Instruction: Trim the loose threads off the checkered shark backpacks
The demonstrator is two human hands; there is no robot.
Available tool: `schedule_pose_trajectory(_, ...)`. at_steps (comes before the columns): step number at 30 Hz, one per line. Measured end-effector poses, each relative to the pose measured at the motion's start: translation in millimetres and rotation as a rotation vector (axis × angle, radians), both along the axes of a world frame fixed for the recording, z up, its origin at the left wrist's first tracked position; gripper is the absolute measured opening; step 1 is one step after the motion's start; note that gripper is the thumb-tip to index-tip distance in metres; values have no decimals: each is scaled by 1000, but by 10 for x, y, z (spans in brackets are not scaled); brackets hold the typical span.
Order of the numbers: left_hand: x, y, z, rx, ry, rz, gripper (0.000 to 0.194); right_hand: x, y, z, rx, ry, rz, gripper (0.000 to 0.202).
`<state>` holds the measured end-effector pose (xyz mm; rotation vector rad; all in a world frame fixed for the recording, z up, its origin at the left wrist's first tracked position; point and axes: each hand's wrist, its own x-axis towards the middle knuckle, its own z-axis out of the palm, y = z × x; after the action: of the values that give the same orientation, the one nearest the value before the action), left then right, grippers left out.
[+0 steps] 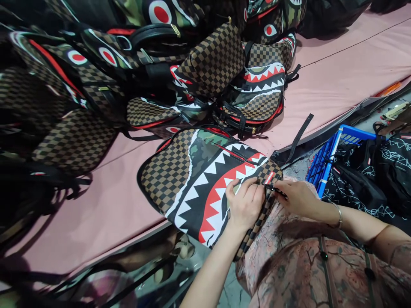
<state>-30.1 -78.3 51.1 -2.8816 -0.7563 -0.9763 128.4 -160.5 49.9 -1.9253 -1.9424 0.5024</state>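
Observation:
A checkered backpack (167, 171) with a red and white shark-mouth print lies partly on the pink table and partly over my lap. My left hand (245, 203) rests on its front near the side edge, fingers curled at a small dark piece by the red label (269, 178). Just to the right, my right hand (293, 196) pinches a thin black strap or zipper end (278, 191) at the bag's edge. What the left fingertips hold is too small to make out.
Many similar backpacks (212, 60) are piled on the pink table (334, 81) ahead and to the left. A blue crate (326, 171) with black patterned bags (359, 188) stands at the right. Part of a person's foot (186, 248) shows below the table edge.

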Motion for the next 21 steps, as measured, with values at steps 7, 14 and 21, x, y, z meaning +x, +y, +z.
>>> schedule_pose_trajectory(7,8,-356,169,-313,-16,-192,13,679,405,-141,-39,588,29,25)
schedule_pose_trajectory(14,-20,-603,-128,-377,245,320,68,1222,907,-290,-361,912,181,32)
schedule_pose_trajectory(21,-65,-630,-310,-349,249,409,61,1294,1154,-298,-516,916,314,31)
